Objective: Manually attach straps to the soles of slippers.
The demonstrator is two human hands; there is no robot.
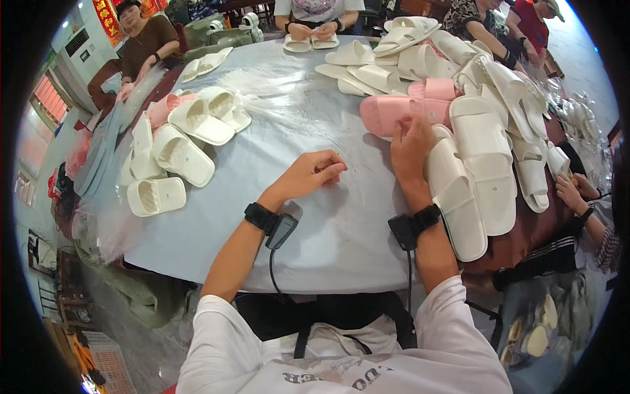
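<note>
My right hand [412, 148] is at a pink slipper [384, 113] on the near edge of the right-hand pile, its thumb and fingers closed on the slipper's side. A second pink slipper [433, 88] lies just behind it. Beside my right wrist are a white slipper [459, 213] and another white slipper [495, 197], both long and lying flat with their toes away from me. Over the middle of the table hovers my left hand [314, 173], fingers loosely curled in and nothing visible in them. Black bands with small boxes and cables circle both wrists.
A smaller group of white slippers [187, 154] lies at the left, with a pink slipper [164, 108] among them. Clear plastic bags [275, 85] spread across the far middle of the table [262, 217]. Other people work around it; a co-worker's hands [577, 194] are at the right edge.
</note>
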